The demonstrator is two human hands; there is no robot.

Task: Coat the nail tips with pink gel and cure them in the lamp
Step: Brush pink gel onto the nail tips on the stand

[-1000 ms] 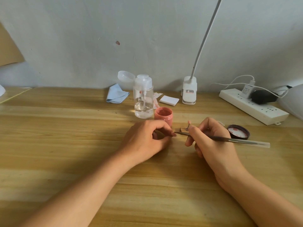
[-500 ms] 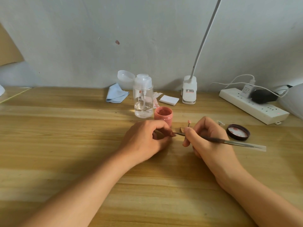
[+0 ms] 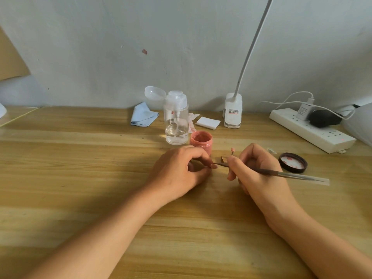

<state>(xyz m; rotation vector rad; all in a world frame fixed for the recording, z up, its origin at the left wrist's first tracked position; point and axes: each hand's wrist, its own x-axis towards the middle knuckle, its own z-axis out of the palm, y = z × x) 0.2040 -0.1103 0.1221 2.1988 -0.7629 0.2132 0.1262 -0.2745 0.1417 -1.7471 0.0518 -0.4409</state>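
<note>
A wooden table (image 3: 80, 158) filled the lower view, backed by a pale grey wall (image 3: 181, 47). Two bare forearms reached in from the bottom edge toward the middle of the table.

The left hand (image 3: 177, 174) rested on the wood with its fingers curled under, thumb and forefinger pinched on a small pinkish piece (image 3: 214, 167), too small to identify. The right hand (image 3: 259, 178) lay just beside it, its fingers gripping a thin brush (image 3: 291, 175) like a pen. The handle ran out to the right, low over the table, and the tip met the pinkish piece.

A white power strip (image 3: 314, 131) with plugs and cables lay at the far right. A white clip lamp (image 3: 233, 111) stood against the wall, its slim neck rising out of view. Left of the lamp stood a clear pump bottle (image 3: 176, 121), lid flipped open, with a little clear liquid at the bottom. A folded blue cloth (image 3: 143, 114) lay further left.

The open jar of pink gel (image 3: 201, 140) sat just behind the left hand, beside the bottle. Its dark lid (image 3: 292, 163) lay upturned to the right of the right hand. A white pad (image 3: 208, 122) lay between bottle and lamp. A tiny pink tip on a stick (image 3: 232, 150) stood upright just behind the right hand's fingers.
</note>
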